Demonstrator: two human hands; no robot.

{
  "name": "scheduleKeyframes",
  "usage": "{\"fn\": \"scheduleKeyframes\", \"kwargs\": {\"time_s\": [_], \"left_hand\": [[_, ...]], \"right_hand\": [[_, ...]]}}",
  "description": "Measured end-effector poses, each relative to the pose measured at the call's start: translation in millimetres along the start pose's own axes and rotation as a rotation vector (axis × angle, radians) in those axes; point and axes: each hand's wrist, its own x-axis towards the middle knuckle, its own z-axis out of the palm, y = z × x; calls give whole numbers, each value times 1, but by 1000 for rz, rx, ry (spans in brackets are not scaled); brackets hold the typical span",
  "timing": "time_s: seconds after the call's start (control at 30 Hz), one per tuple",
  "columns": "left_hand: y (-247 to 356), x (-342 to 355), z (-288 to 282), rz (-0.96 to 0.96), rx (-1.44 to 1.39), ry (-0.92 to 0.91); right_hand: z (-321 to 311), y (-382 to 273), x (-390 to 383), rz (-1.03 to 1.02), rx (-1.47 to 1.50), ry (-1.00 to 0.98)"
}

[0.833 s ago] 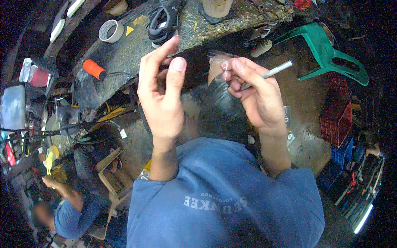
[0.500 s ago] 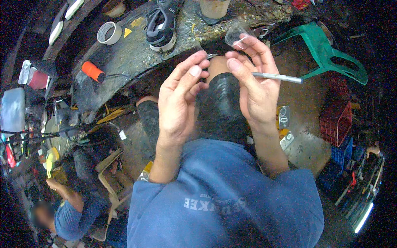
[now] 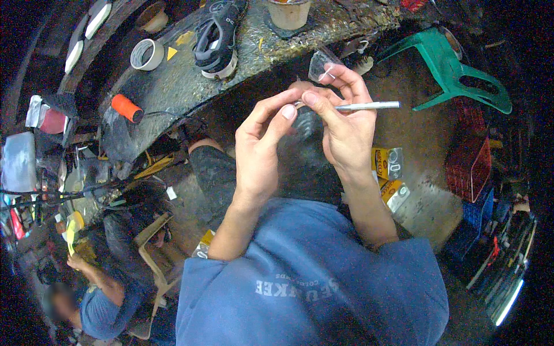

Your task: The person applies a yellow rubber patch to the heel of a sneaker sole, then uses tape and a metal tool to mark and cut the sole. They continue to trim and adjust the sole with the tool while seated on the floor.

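In front of my chest, my left hand pinches thumb against index finger; what lies between them is too small to make out. My right hand meets it, fingertips almost touching. A slim silver pen-like tool is held between the right thumb and fingers, its blunt end pointing right. Its other end is hidden by the fingertips. A small clear plastic bag is caught among the upper fingers of the same hand. On the bench beyond stands a dark sneaker with a pale sole.
The worn workbench carries a roll of white tape, an orange thread spool and a tub. A green plastic chair and red crate are at right. Another person sits at lower left.
My hands have come together, the left moving right and the right moving slightly left with the silver tool. The clear bag has shifted left and down with the right fingers.
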Motion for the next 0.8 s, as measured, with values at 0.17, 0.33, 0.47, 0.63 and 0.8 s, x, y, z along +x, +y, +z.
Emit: {"fn": "scheduleKeyframes", "kwargs": {"time_s": [0.17,0.33,0.47,0.63,0.8], "left_hand": [[2,5,4,328,378,281],[6,12,-3,786,837,167],[1,15,1,752,756,58],[-6,10,6,711,787,167],[-20,10,9,369,350,220]], "right_hand": [[-3,-2,1,-53,-77,43],[-6,-9,0,-28,-82,11],[-7,-15,-5,25,-76,-20],[-8,-19,-12,24,-60,-21],[-12,-15,-13,-40,-108,-4]]}}
